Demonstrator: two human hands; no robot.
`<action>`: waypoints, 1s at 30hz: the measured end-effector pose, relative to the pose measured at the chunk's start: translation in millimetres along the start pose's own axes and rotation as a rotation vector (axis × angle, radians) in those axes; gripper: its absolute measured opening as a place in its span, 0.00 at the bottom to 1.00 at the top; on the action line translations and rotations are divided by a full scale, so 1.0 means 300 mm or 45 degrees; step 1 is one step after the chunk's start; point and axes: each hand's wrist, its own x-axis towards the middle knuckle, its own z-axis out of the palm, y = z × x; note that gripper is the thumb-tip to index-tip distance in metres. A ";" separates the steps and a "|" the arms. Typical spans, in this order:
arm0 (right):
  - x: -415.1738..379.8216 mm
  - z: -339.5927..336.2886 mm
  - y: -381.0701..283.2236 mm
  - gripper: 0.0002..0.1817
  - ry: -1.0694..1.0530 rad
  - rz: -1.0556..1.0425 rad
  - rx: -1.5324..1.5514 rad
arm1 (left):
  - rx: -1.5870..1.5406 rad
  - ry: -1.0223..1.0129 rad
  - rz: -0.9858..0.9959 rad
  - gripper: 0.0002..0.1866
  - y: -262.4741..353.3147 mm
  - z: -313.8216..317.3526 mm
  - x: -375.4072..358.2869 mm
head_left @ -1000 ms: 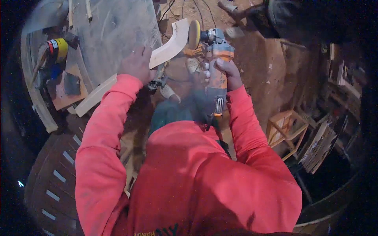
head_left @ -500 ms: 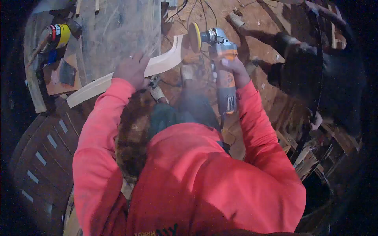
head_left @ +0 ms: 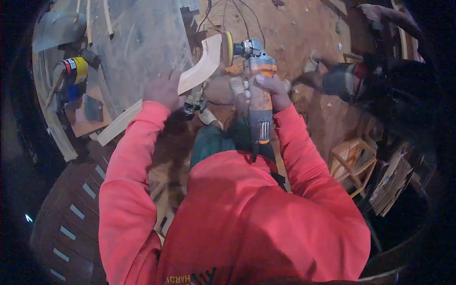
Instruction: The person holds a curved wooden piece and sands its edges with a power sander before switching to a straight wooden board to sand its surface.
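My left hand point(head_left: 164, 89) presses flat on a curved wood strip point(head_left: 199, 71) that lies across the edge of the bench point(head_left: 142, 42), its upturned end sticking out past the edge. My right hand point(head_left: 271, 90) is wrapped round the orange body of a grinder point(head_left: 259, 95), whose yellow disc point(head_left: 227, 49) stands on edge right against the strip's outer end. My red sleeves point(head_left: 128, 161) fill the lower view. On the bench to the left sits a yellow and black tool point(head_left: 76, 71). Cables point(head_left: 223, 12) trail over the dusty floor. A small wooden stool point(head_left: 350, 159) stands to my right.
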 end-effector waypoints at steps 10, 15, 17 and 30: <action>0.049 0.006 0.142 0.27 -0.011 -0.149 0.214 | -0.051 -0.004 -0.124 0.31 0.073 -0.041 0.137; -0.011 0.056 0.089 0.25 0.010 -0.036 0.455 | 0.085 0.063 -0.139 0.35 0.086 -0.010 0.212; 0.003 0.005 0.054 0.24 0.014 -0.022 0.659 | 0.057 0.129 -0.083 0.37 0.050 0.014 0.240; -0.111 -0.199 -0.016 0.27 0.412 -0.298 -0.121 | -0.576 0.216 -0.262 0.40 -0.130 0.140 0.237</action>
